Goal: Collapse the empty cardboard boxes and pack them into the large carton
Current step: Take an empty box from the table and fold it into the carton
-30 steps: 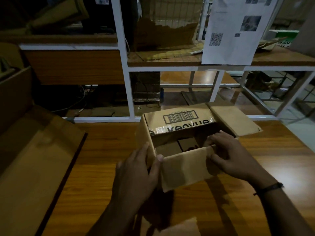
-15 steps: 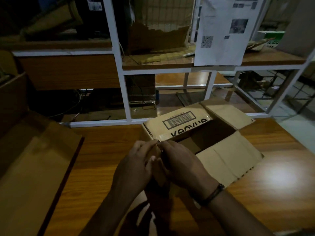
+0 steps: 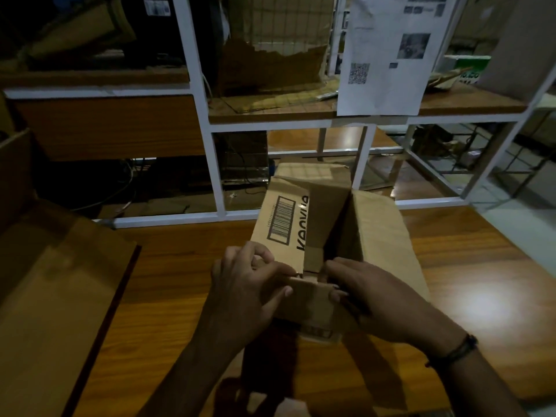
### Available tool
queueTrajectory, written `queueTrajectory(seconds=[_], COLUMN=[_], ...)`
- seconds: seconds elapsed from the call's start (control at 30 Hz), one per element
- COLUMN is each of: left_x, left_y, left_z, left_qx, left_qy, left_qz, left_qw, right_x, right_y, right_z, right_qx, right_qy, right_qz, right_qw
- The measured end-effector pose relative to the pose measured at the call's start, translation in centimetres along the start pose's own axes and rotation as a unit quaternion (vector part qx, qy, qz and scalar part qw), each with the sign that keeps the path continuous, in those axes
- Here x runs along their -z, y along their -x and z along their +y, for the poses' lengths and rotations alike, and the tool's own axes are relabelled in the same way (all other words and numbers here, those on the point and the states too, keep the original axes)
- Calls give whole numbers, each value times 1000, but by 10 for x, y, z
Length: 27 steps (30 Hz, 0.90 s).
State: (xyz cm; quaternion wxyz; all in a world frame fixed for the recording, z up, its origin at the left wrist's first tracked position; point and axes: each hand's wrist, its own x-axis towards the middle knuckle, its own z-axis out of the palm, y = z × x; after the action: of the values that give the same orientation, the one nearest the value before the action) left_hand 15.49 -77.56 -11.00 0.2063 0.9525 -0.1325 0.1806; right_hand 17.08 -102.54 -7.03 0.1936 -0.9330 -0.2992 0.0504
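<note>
Gripping the near flap of the cardboard box (image 3: 328, 224), left hand (image 3: 249, 284) and right hand (image 3: 376, 299) pinch it.

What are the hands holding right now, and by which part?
Both hold the small cardboard box at its near end: the left hand grips the near flap by its left edge, the right hand by its right edge.

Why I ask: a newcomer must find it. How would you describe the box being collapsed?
On the wooden table, before the white shelf frame, is a cardboard box whose near end the left hand and right hand grip. Unlike the large plain carton at left, it bears a black barcode and lettering.
</note>
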Motion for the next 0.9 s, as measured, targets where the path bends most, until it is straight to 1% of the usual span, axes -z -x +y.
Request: queueTrajectory(seconds=[0.07,0.1,0.17,0.2,0.3,0.37,0.47,0.57,0.63,0.67,0.73,0.8,0.87,0.9], left_x=[4,5,7,7,0,-7,-15,-20,-21,-22,-17,-9,4,11], left_y=[0,0,-1,-1,-2,-1,5,16,24,26,26,19,8,2], left_z=[1,2,3,4,12,20,36,58,69,72,75,76,70,65], left_qx=[-33,-51,-74,-72,-42,-15,32,83,80,71,61,49,25,9], left_qy=[10,14,31,50,90,107,135,209,253,267,295,293,261,218], left_qz=[-11,-19,-32,-33,-22,8,52,87,97,102,123,173,239,267], left_qw=[999,998,996,996,995,994,989,970,959,955,946,939,935,939], right_x=[14,21,33,36,34,26,9,0,4,9,18,24,25,24], right_y=[5,8,12,12,7,3,-3,-9,-10,-10,-7,-2,2,3], right_z=[9,14,24,27,24,13,-7,-15,-17,-20,-25,-29,-29,-27], right_qx=[-5,-13,-41,-53,-84,-102,-129,-142,-123,-100,-16,69,103,104], right_qy=[0,6,10,7,0,-38,-117,-160,-225,-252,-270,-210,-125,-101], right_qz=[-36,-41,-33,-30,-46,-46,-11,71,123,139,154,128,64,42], right_qw=[999,999,999,998,995,993,985,974,959,952,950,967,985,989])
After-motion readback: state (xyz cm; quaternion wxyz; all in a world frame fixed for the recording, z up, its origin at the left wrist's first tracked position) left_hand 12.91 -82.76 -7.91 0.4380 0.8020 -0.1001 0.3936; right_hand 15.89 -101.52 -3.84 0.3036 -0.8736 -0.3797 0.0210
